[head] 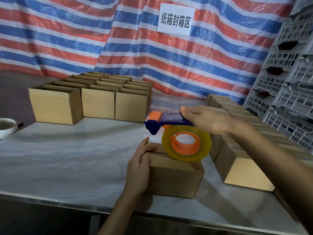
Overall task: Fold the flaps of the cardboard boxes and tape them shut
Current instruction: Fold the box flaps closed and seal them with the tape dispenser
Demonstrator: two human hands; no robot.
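Two hands, a cardboard box (174,177) and a tape dispenser (166,120)
The cardboard box sits on the table (67,158) near the front edge, its top flaps folded down; the left hand (140,165) lies on the box's left side with straight fingers, thumb on top; the right hand (208,121) is wrapped round the blue handle of the tape dispenser and holds it over the box; the yellow tape roll (205,143) hangs in front of the box top; open boxes (94,100) stand at the back left; shut boxes (240,150) lie in rows on the right.
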